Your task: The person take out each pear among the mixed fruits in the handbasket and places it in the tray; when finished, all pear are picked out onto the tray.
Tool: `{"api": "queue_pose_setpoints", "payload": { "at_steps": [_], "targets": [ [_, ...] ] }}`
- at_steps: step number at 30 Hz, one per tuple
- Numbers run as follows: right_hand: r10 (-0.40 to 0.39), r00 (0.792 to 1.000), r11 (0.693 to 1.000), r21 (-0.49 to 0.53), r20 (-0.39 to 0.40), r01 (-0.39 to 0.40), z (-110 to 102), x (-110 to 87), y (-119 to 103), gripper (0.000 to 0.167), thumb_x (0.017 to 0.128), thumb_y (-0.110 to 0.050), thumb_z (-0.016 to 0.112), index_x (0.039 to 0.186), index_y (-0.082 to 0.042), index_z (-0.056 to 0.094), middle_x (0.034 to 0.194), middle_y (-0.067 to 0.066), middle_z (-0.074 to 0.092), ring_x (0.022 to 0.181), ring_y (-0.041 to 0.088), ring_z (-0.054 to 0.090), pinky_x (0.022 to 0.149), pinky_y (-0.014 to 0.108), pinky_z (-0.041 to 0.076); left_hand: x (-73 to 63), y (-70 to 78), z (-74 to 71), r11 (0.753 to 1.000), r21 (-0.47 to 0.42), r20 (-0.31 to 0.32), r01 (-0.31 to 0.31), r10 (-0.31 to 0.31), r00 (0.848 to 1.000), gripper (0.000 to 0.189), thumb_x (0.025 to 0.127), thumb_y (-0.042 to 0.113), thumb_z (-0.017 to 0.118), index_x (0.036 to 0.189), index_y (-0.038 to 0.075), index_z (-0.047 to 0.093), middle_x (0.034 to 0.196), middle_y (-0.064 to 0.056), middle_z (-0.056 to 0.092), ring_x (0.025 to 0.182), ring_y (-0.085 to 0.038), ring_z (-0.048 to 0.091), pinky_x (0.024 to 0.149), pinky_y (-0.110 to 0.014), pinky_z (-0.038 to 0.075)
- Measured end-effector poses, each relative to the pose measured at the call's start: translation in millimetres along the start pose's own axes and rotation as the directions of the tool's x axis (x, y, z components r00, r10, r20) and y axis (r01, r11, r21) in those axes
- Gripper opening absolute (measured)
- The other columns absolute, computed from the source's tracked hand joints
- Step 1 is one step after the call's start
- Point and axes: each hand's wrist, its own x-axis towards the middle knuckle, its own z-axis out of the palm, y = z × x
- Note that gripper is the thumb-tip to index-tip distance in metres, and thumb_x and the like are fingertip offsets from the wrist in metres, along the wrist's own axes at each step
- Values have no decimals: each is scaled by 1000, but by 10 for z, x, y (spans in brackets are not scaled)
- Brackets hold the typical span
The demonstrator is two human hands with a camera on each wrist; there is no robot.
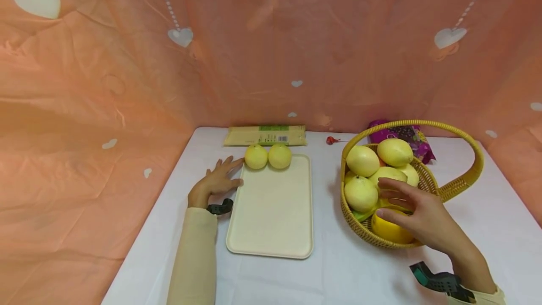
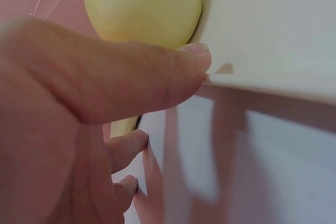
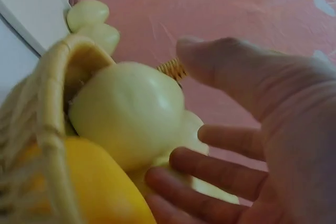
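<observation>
On the cream tray (image 1: pixel 271 215), two pale yellow pears (image 1: pixel 256 156) sit side by side at the far left corner. My left hand (image 1: pixel 214 179) lies at the tray's left edge with fingers spread, its thumb at the rim beside the nearer pear (image 2: pixel 142 9). Over the wicker basket (image 1: pixel 354 229) is my right hand (image 1: pixel 423 211), fingers apart and loosely bent, holding nothing. Several pale yellow pears (image 1: pixel 361 194) fill the basket, with an orange-yellow fruit (image 1: pixel 391 227) at its near side. In the right wrist view, my fingertips are close to a pear (image 3: pixel 126 114); contact is unclear.
A tall wicker handle (image 1: pixel 466 180) arches over the basket and leans right. Behind the basket lies a purple packet (image 1: pixel 417 142). A flat beige packet (image 1: pixel 241 136) lies behind the tray, and a small red lollipop (image 1: pixel 332 140) between them. A peach curtain (image 1: pixel 254 60) hangs behind.
</observation>
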Motion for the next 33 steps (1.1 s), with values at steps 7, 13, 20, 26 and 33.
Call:
{"api": "queue_pose_setpoints", "payload": {
  "at_steps": [7,13,20,26,33],
  "targets": [
    [21,1000,999,-32,-12,-21,102,113,-126,65,98,-30,85,152,-3,62,142,21,71,115,36,77,90,35,67,-32,15,-1,1000,-8,-8,-5,5,1000,79,105,28,67,174,16,31,183,-27,6,167,-57,-8,124,-85,-8],
    [15,1000,991,-131,-22,-18,204,125,-200,67,100,-37,82,150,4,62,130,18,66,110,31,74,95,52,64,-64,24,-1,1000,-21,-10,-7,6,1000,79,105,26,69,174,15,32,182,-28,6,166,-58,-8,124,-85,-8],
    [70,996,983,-165,-47,-77,273,100,-270,67,100,-46,80,146,-1,60,133,20,66,115,38,73,99,59,61,-61,43,-3,1000,-19,-13,-21,20,1000,79,105,28,70,174,15,32,182,-28,7,166,-59,-8,124,-85,-7],
    [119,992,986,-114,-48,-124,298,110,-283,67,96,-44,86,139,-2,57,136,24,69,118,43,76,96,57,64,-42,29,5,1000,-24,-14,-15,15,1000,78,105,27,69,174,16,33,183,-27,7,167,-57,-8,124,-85,-8],
    [35,998,980,-195,-47,-44,333,94,-232,78,91,-40,91,153,-5,59,143,23,66,121,40,70,97,58,62,-38,20,10,1000,-13,-17,-18,17,1000,78,105,28,69,174,16,33,182,-27,9,167,-58,-7,124,-86,-7]
  ]
}}
